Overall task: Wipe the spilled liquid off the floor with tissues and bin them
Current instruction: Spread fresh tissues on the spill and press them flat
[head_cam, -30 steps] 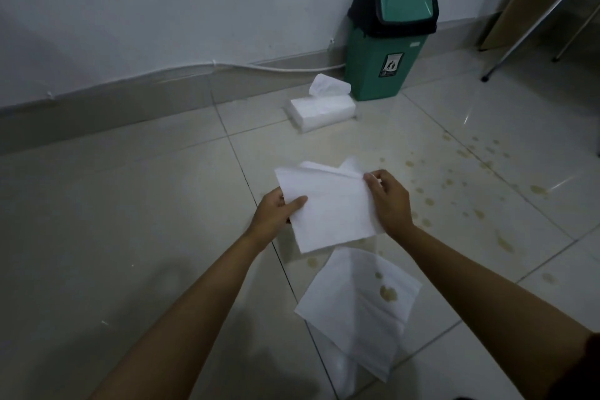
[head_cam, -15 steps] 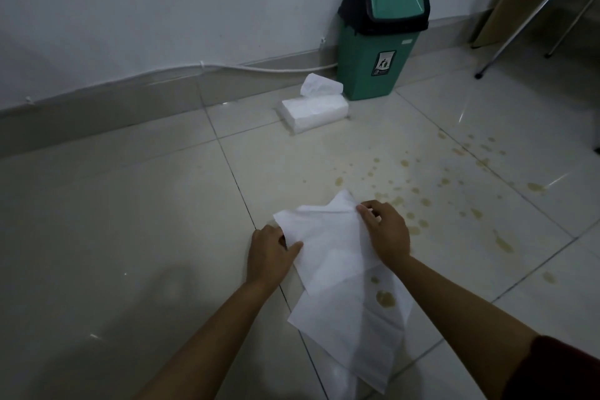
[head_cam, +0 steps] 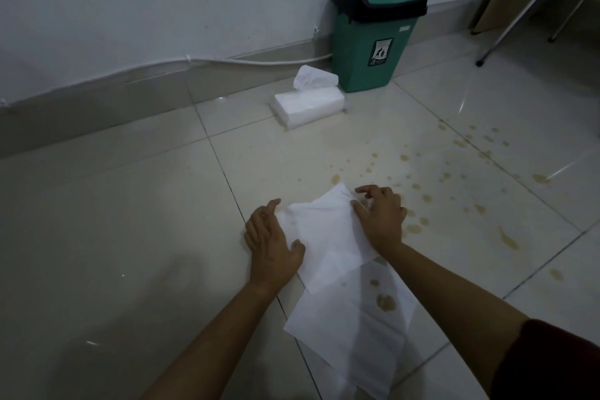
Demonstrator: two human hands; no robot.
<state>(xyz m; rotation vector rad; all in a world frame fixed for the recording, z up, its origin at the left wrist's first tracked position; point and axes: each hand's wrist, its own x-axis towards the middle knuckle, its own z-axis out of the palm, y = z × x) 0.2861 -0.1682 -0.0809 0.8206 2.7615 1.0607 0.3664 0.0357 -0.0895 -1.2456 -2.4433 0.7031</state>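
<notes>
Top tissue (head_cam: 324, 237) flat on the floor (head_cam: 130, 221), between both hands. Left hand (head_cam: 271, 242) presses its left edge, fingers straight and spread. Right hand (head_cam: 380, 216) sits on the far right corner, fingers curled, pinching the sheet. A second, stained tissue (head_cam: 354, 328) lies nearer, partly under the first. Brown drops (head_cam: 422, 198) scatter right of the hands. Far off by the wall: tissue pack (head_cam: 308, 105), green bin (head_cam: 373, 26) just right of it.

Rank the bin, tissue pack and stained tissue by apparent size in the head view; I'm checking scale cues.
1. stained tissue, though nearness to the camera enlarges it
2. green swing-lid bin, about alike
3. tissue pack
</notes>
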